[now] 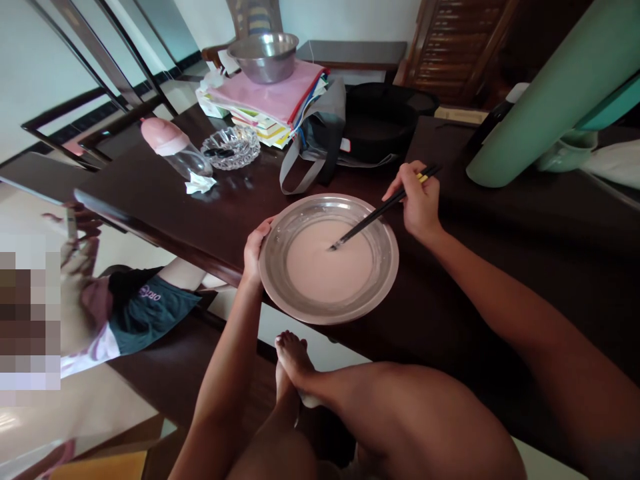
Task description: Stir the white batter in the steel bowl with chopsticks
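A wide steel bowl (273,283) stands at the front edge of the dark table, holding a smooth, pale pinkish batter-like liquid (327,273). My left hand (257,250) grips the bowl's left rim, with the fingers partly hidden behind it. In my right hand (419,201) is a pair of black chopsticks (373,217) with yellow bands near the top. Their tips dip into the liquid near the middle of the bowl. The fingers of this hand are wrapped round the upper part of the chopsticks.
Behind the bowl lie a grey and black bag (325,127) and a stack of books (265,107) topped by a smaller steel bowl (265,59). A glass ashtray (231,148) and pink-capped bottle (173,143) stand left. A green cylinder (540,100) rises right. Another person sits at left.
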`<state>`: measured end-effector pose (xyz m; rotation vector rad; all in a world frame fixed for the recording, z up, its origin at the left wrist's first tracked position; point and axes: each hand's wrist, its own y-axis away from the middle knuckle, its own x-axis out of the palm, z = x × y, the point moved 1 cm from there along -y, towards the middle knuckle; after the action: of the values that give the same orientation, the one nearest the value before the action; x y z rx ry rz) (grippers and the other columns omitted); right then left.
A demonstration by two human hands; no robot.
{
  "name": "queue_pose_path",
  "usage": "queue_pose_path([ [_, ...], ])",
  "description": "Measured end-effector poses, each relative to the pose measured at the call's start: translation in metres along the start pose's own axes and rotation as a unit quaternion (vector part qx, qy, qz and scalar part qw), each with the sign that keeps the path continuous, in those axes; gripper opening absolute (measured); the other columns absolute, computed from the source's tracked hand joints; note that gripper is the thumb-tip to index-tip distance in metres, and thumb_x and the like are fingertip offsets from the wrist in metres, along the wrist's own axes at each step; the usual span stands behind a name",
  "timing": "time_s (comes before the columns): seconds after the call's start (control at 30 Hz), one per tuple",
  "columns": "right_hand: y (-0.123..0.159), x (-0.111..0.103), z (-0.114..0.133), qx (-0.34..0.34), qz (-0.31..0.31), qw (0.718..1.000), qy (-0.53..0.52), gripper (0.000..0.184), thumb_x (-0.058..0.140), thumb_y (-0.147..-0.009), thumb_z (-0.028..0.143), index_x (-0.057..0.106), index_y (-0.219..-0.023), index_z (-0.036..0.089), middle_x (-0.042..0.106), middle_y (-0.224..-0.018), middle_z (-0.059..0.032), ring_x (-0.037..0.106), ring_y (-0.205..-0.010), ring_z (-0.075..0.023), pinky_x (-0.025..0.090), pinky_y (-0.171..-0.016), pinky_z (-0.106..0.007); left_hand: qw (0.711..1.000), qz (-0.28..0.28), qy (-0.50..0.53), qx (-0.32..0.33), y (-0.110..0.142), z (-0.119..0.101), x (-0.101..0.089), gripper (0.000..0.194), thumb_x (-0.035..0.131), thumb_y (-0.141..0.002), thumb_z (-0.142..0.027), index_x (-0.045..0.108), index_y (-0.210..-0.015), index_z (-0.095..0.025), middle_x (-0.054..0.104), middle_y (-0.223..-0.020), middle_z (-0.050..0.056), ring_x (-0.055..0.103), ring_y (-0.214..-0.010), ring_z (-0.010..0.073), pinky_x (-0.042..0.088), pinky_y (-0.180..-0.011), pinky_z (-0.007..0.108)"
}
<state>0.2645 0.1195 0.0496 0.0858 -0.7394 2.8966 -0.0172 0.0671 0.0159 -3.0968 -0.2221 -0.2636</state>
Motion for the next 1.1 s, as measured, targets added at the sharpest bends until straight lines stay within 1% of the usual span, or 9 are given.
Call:
queue_pose_path([
  [0.07, -0.0003, -0.0002, -0.0014, 0.009, 0.003, 1.0, -0.013, 0.043, 0.053, -0.084, 0.057, 0.047, -0.06, 0.021, 0.05, -0.048, 0.0054, 0.049, -0.041, -0.0071, 0.035, -0.042, -0.022, 1.0, 0.0, -0.002, 0.001, -0.0005, 0.0006, -0.0004, 0.032, 0.053, -0.076, -0.039, 0.07, -0.093, -0.018, 0.072, -0.091, 0.004, 0.065, -0.095, 0.0233, 0.049, -0.084, 0.032],
  [0.2, 0.0029, 0.0038, 0.0007, 0.024, 0.072, 0.997, -0.007, 0.042, 0.054, -0.084, 0.057, 0.051, -0.062, 0.021, 0.052, -0.048, 0.0049, 0.053, -0.045, -0.0079, 0.039, -0.044, -0.023, 1.0, -0.003, -0.009, 0.003, 0.0, 0.0015, -0.0007, 0.033, 0.052, -0.077, -0.04, 0.069, -0.096, -0.019, 0.072, -0.092, 0.004, 0.065, -0.095, 0.0238, 0.049, -0.083, 0.033],
  [0.37, -0.002, -0.0013, 0.0004, -0.016, -0.016, 1.0, 0.003, 0.045, 0.052, -0.084, 0.058, 0.048, -0.059, 0.021, 0.049, -0.045, 0.0055, 0.051, -0.042, -0.0077, 0.037, -0.043, -0.023, 1.0, -0.007, 0.0, 0.001, 0.0014, 0.0005, 0.0005, 0.031, 0.052, -0.077, -0.039, 0.07, -0.095, -0.019, 0.072, -0.092, 0.003, 0.065, -0.093, 0.0224, 0.048, -0.084, 0.032],
  [0.5, 0.0003, 0.0018, -0.0004, 0.02, 0.047, 0.999, -0.006, 0.044, 0.052, -0.083, 0.06, 0.049, -0.061, 0.021, 0.049, -0.045, 0.0053, 0.052, -0.043, -0.0083, 0.037, -0.043, -0.023, 1.0, -0.008, -0.001, -0.006, 0.0012, 0.0011, -0.0002, 0.034, 0.053, -0.076, -0.039, 0.07, -0.097, -0.019, 0.072, -0.094, 0.004, 0.065, -0.094, 0.0228, 0.048, -0.085, 0.032],
  [0.57, 0.0016, 0.0031, 0.0005, 0.016, 0.064, 0.998, 0.002, 0.043, 0.052, -0.083, 0.06, 0.052, -0.063, 0.021, 0.052, -0.048, 0.0047, 0.053, -0.045, -0.0086, 0.04, -0.046, -0.024, 1.0, -0.005, -0.004, -0.002, 0.0007, 0.0018, -0.0008, 0.034, 0.053, -0.076, -0.04, 0.07, -0.097, -0.019, 0.072, -0.095, 0.004, 0.064, -0.096, 0.0233, 0.047, -0.086, 0.032],
  [0.7, -0.0004, 0.0, 0.0007, 0.001, 0.0, 1.0, 0.021, 0.046, 0.05, -0.083, 0.062, 0.048, -0.061, 0.022, 0.05, -0.048, 0.0043, 0.052, -0.045, -0.0088, 0.037, -0.044, -0.024, 1.0, -0.003, 0.002, -0.004, 0.0005, 0.0019, -0.0006, 0.033, 0.052, -0.076, -0.039, 0.07, -0.095, -0.02, 0.072, -0.095, 0.003, 0.064, -0.096, 0.0225, 0.048, -0.085, 0.032],
  [0.87, 0.0027, 0.0027, 0.003, 0.032, 0.065, 0.997, 0.026, 0.044, 0.05, -0.084, 0.06, 0.05, -0.062, 0.022, 0.052, -0.05, 0.0032, 0.056, -0.05, -0.01, 0.039, -0.046, -0.024, 1.0, -0.012, -0.005, -0.009, 0.0014, 0.0006, 0.0004, 0.034, 0.052, -0.076, -0.04, 0.07, -0.097, -0.02, 0.072, -0.095, 0.004, 0.065, -0.095, 0.0233, 0.049, -0.084, 0.032],
  [1.03, 0.0012, 0.0008, 0.0042, 0.01, -0.001, 1.0, 0.025, 0.044, 0.048, -0.085, 0.06, 0.048, -0.061, 0.022, 0.051, -0.05, 0.0034, 0.056, -0.05, -0.0101, 0.038, -0.046, -0.025, 1.0, -0.009, -0.004, -0.006, 0.0009, 0.0004, 0.0002, 0.033, 0.052, -0.076, -0.04, 0.07, -0.096, -0.02, 0.072, -0.094, 0.004, 0.064, -0.095, 0.0228, 0.048, -0.085, 0.031],
  [1.1, 0.0007, 0.001, 0.0028, 0.022, 0.012, 1.0, 0.014, 0.046, 0.048, -0.085, 0.061, 0.046, -0.06, 0.022, 0.049, -0.048, 0.004, 0.054, -0.046, -0.0097, 0.037, -0.044, -0.025, 1.0, -0.008, -0.009, -0.002, 0.0003, 0.0004, -0.0001, 0.033, 0.052, -0.076, -0.039, 0.07, -0.095, -0.019, 0.072, -0.095, 0.003, 0.064, -0.095, 0.0228, 0.047, -0.085, 0.031],
])
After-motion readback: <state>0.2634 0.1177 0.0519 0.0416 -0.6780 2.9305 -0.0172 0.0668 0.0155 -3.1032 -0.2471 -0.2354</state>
